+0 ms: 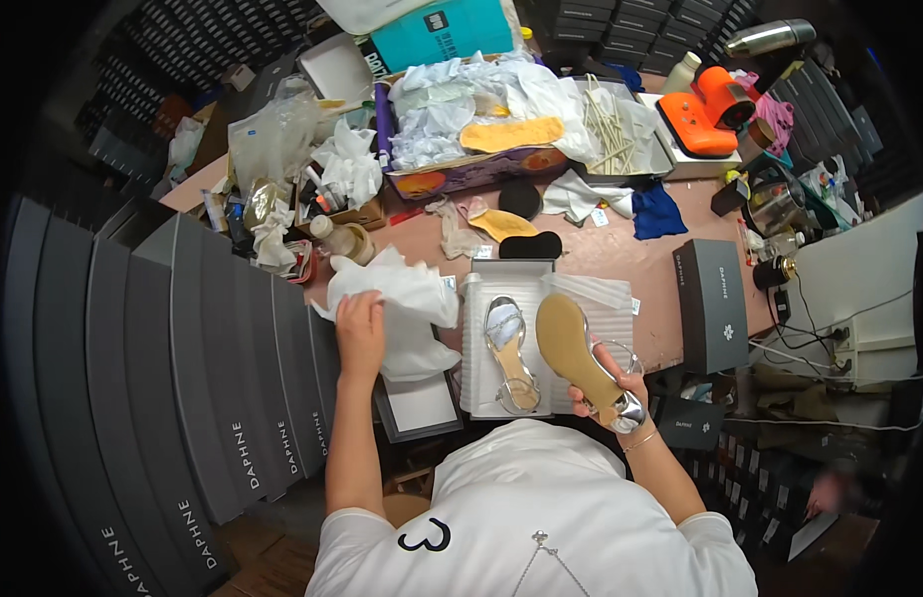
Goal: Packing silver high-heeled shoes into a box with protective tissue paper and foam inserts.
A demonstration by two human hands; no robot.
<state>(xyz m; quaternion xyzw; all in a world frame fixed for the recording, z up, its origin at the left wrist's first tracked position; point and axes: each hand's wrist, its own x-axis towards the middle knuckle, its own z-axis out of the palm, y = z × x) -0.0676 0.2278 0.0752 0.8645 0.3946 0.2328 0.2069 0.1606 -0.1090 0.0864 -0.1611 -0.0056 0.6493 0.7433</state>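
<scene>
Cluttered pink surface (621,261): left hand (359,320) pinches white tissue paper (407,298); right hand (613,390) closes around 1 sandal (573,350), sole up, over an open shoebox (481,348).

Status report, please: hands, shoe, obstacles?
Left hand on crumpled white tissue paper. Right hand grips silver heeled sandal, sole up. Second sandal lies in open box.

An orange heat tool (708,111) sits at the table's (621,254) far edge (near a blue cloth (657,212)); grey boxes (183,388) stack left.
</scene>
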